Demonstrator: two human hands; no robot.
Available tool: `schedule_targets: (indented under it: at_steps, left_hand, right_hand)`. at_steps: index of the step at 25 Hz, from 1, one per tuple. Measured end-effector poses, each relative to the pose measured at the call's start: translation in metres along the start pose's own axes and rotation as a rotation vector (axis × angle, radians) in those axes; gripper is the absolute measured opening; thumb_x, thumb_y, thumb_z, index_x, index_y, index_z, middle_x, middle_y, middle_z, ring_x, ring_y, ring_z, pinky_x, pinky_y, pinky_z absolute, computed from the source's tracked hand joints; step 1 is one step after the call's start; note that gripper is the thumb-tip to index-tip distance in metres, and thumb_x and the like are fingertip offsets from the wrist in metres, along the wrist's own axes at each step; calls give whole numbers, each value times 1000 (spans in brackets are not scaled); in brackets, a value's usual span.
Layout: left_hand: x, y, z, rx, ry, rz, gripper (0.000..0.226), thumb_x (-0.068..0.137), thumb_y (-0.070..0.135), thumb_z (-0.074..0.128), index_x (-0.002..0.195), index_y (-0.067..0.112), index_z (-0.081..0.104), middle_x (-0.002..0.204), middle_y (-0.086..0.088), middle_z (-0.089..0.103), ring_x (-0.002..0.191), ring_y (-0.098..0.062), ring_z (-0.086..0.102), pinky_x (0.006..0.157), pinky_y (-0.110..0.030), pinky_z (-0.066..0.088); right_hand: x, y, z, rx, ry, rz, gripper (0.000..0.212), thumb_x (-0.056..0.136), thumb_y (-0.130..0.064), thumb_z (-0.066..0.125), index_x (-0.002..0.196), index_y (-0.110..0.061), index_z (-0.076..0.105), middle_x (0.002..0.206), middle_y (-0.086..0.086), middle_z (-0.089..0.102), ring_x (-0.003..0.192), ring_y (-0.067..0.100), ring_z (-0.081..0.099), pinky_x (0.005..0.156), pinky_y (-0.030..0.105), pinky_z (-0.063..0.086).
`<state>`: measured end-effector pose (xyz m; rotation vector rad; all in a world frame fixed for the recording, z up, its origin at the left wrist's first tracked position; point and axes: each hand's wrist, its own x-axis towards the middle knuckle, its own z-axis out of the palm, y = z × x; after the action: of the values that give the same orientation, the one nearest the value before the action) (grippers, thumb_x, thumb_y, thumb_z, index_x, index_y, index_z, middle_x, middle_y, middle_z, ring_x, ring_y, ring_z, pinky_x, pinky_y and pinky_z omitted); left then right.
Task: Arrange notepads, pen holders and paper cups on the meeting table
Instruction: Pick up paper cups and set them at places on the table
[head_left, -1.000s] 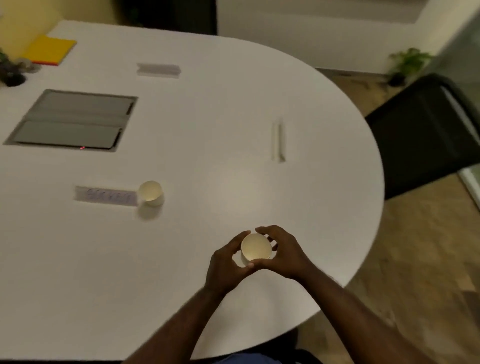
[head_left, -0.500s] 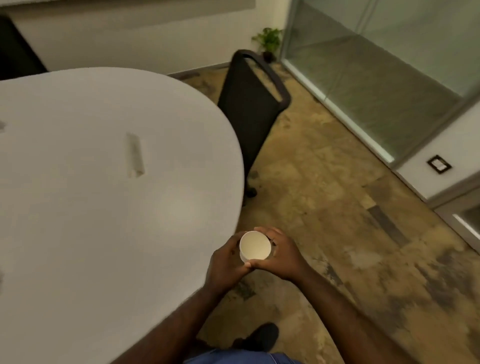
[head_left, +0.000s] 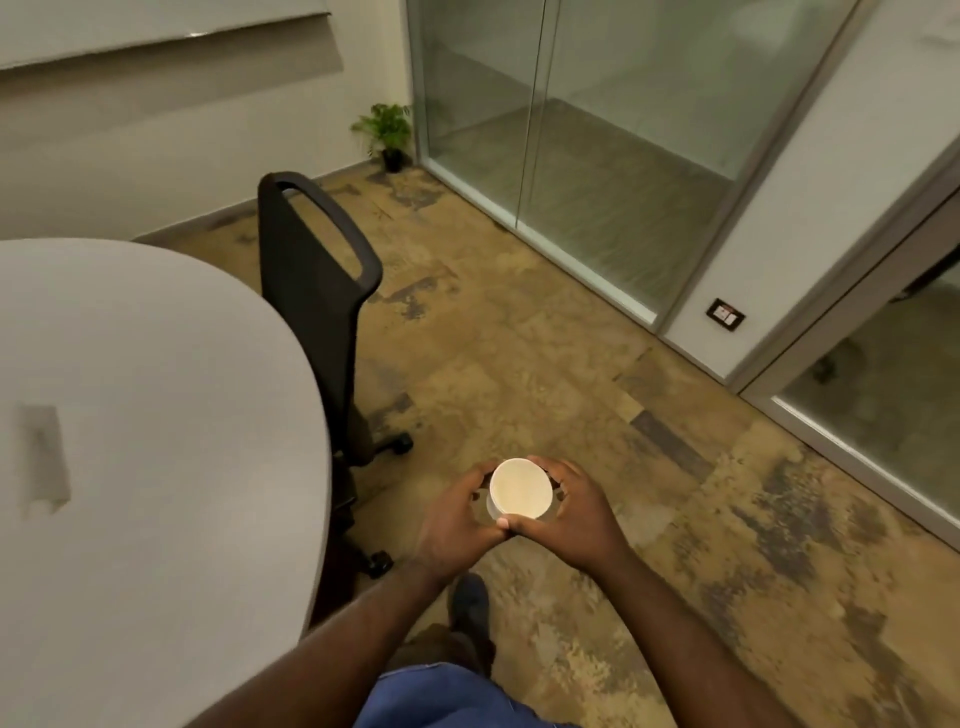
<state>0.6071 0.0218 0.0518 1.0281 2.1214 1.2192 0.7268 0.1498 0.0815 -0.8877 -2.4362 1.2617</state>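
A white paper cup (head_left: 520, 489), upright and empty, sits between both my hands over the floor, to the right of the meeting table (head_left: 156, 415). My left hand (head_left: 457, 519) curls round its left side and my right hand (head_left: 574, 512) curls round its right side, thumbs meeting at the near rim. No notepads or pen holders show in this view.
A black office chair (head_left: 317, 291) stands against the table's rounded right end. A grey slot (head_left: 44, 457) lies in the tabletop. Patterned brown floor spreads ahead, with glass partitions (head_left: 597, 130) at the right and a small potted plant (head_left: 387, 132) in the corner.
The view has swung right, away from the tabletop. The cup in both hands has gone from over the table to over the floor beside it. The other cup and notepad left the view.
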Motion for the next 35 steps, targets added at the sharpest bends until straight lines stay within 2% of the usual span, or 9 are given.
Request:
schedule_targets:
  at_steps: [1, 4, 6, 10, 16, 21, 25, 29, 35]
  left_hand:
    - [24, 1, 6, -1, -6, 3, 69, 62, 45, 79, 126, 33, 54, 119, 22, 62, 108, 5, 57, 88, -16, 47]
    - [96, 3, 14, -19, -7, 26, 65, 66, 32, 84, 124, 29, 55, 109, 33, 55, 100, 23, 49, 80, 0, 37]
    - [148, 2, 14, -32, 13, 12, 66, 66, 27, 85, 125, 28, 55, 107, 34, 52, 98, 27, 46, 78, 3, 34]
    - [233, 1, 0, -54, 60, 9, 65, 67, 32, 83, 123, 38, 50, 112, 33, 55, 104, 18, 49, 80, 0, 36]
    - [356, -4, -26, -33, 166, -25, 67, 66, 43, 78, 127, 34, 51, 121, 19, 61, 109, 0, 56, 87, -20, 47]
    - [469, -9, -44, -40, 341, -72, 61, 67, 40, 80, 122, 34, 54, 116, 21, 63, 101, 3, 57, 78, -6, 40]
    - [547, -1, -59, -45, 469, -128, 58, 67, 34, 81, 119, 40, 54, 113, 24, 64, 103, 1, 59, 81, -12, 46]
    - [604, -3, -82, -6, 578, -204, 60, 67, 40, 80, 122, 36, 54, 116, 22, 63, 102, 5, 57, 79, -7, 42]
    - [677, -51, -142, 8, 715, -306, 66, 65, 48, 78, 125, 33, 53, 116, 19, 63, 100, 2, 58, 81, -15, 47]
  right_hand:
    - [20, 7, -9, -9, 9, 9, 81, 48, -59, 85, 120, -31, 60, 112, -17, 58, 101, 1, 56, 81, 18, 47]
    - [87, 21, -29, -32, 20, 9, 82, 48, -63, 82, 121, -31, 59, 113, -16, 58, 102, 2, 56, 80, 19, 48]
    - [139, 25, -39, -54, 13, 6, 84, 48, -65, 80, 121, -31, 59, 115, -15, 58, 103, 4, 56, 81, 23, 50]
    - [232, 18, -53, -83, -16, -23, 86, 47, -67, 78, 122, -32, 58, 117, -17, 57, 103, 3, 56, 82, 24, 49]
    - [374, 9, -66, -60, -105, -95, 83, 47, -64, 80, 121, -32, 58, 114, -19, 56, 103, 3, 56, 82, 24, 50]
    - [520, 11, -73, -77, -236, -219, 88, 46, -64, 80, 124, -28, 58, 119, -16, 58, 103, 3, 56, 84, 26, 51]
    - [619, 3, -81, -88, -332, -304, 88, 48, -58, 84, 126, -28, 56, 119, -16, 57, 106, 4, 56, 87, 27, 51]
    - [700, -13, -74, -111, -433, -382, 87, 47, -62, 80, 124, -31, 56, 117, -17, 57, 105, 6, 56, 86, 29, 51]
    - [815, -50, -15, -162, -587, -490, 84, 49, -60, 83, 123, -33, 56, 116, -18, 56, 102, 5, 55, 83, 27, 51]
